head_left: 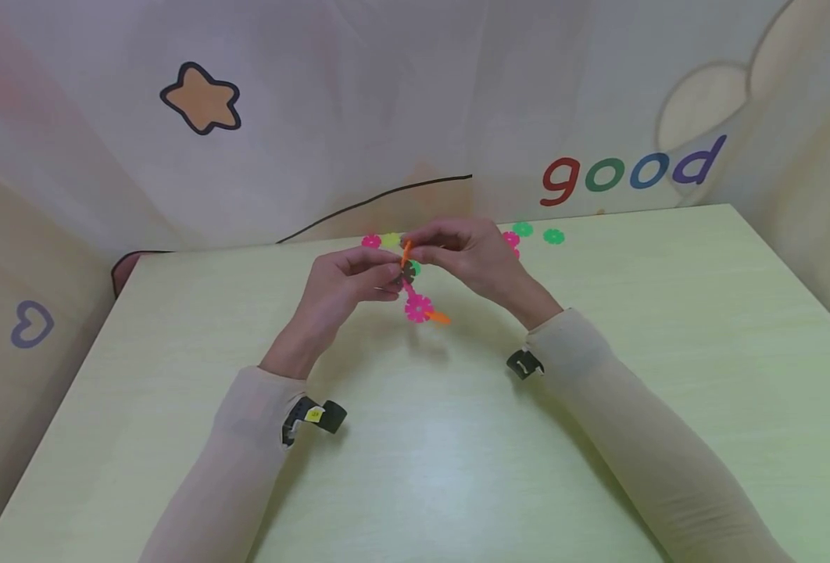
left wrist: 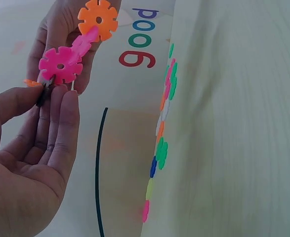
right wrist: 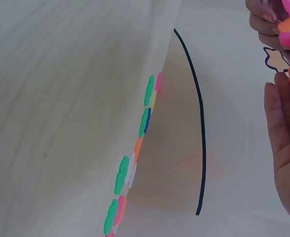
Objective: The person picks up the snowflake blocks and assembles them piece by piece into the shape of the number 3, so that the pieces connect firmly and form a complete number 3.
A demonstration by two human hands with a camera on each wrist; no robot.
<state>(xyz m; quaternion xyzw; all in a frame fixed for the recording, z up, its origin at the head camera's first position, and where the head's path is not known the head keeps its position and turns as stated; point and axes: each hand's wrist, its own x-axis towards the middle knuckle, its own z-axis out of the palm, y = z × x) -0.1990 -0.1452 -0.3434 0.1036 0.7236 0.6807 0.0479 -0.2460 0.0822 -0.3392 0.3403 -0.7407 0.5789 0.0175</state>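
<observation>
Above the table, both hands hold a short chain of slotted plastic flower discs. My left hand (head_left: pixel 330 295) pinches a dark disc (head_left: pixel 407 274) between thumb and fingers. From the dark disc hangs a bright pink disc (head_left: pixel 418 308), with an orange disc (head_left: pixel 439 318) at the chain's low end. The left wrist view shows a second pink disc (left wrist: pixel 81 46) linking the pink and orange ones. My right hand (head_left: pixel 484 256) pinches another orange disc (head_left: pixel 406 253) at the dark disc's upper edge; whether their slots are fully joined is hidden by the fingers.
Loose discs lie along the table's back edge: pink (head_left: pixel 370 241), yellow (head_left: pixel 391 239) and several green ones (head_left: pixel 554 236), partly hidden behind the hands. A printed curtain (head_left: pixel 359 117) hangs right behind the pale table (head_left: pixel 415 453). Each sleeve carries a black strap (head_left: pixel 525 363).
</observation>
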